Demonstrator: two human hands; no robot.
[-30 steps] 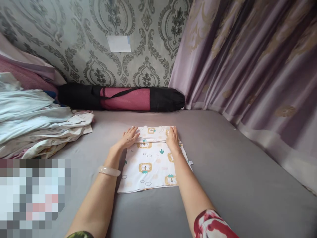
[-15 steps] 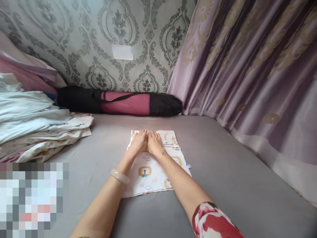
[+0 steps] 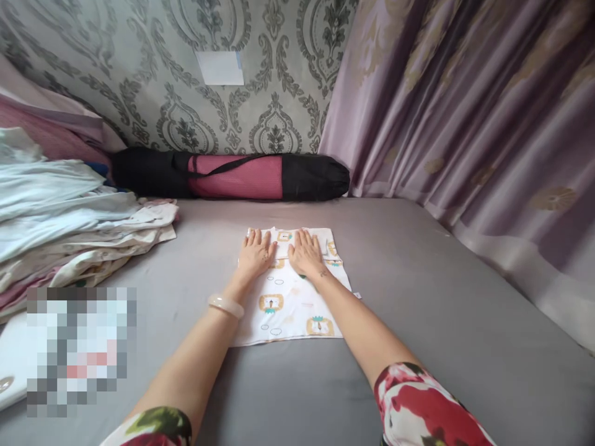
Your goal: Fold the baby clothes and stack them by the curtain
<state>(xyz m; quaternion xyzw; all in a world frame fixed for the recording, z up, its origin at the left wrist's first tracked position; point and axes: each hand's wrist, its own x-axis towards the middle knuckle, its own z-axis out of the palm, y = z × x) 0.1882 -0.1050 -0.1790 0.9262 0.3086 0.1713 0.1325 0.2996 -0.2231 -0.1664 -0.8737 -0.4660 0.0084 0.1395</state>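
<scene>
A white cloth garment (image 3: 297,303) printed with yellow lion faces lies flat on the grey bed sheet (image 3: 418,322), its far part folded over into a layered band. On the left of that band my left hand (image 3: 258,253) rests palm down, fingers spread. My right hand (image 3: 305,251) lies flat on the band's right half, fingers stretched forward. A gap with one lion print shows between the two hands. At the garment's right edge a small white tag (image 3: 357,295) sticks out. A pale bangle (image 3: 225,306) circles my left wrist.
Against the patterned wall lies a long black and pink bag (image 3: 235,176). A heap of clothes (image 3: 69,217) sits at the left, above a pixelated patch (image 3: 83,353). Purple curtains (image 3: 441,111) hang along the right side.
My hands, close together at the middle of the folded band before, have moved apart to its left and right. The view has tilted down slightly.
</scene>
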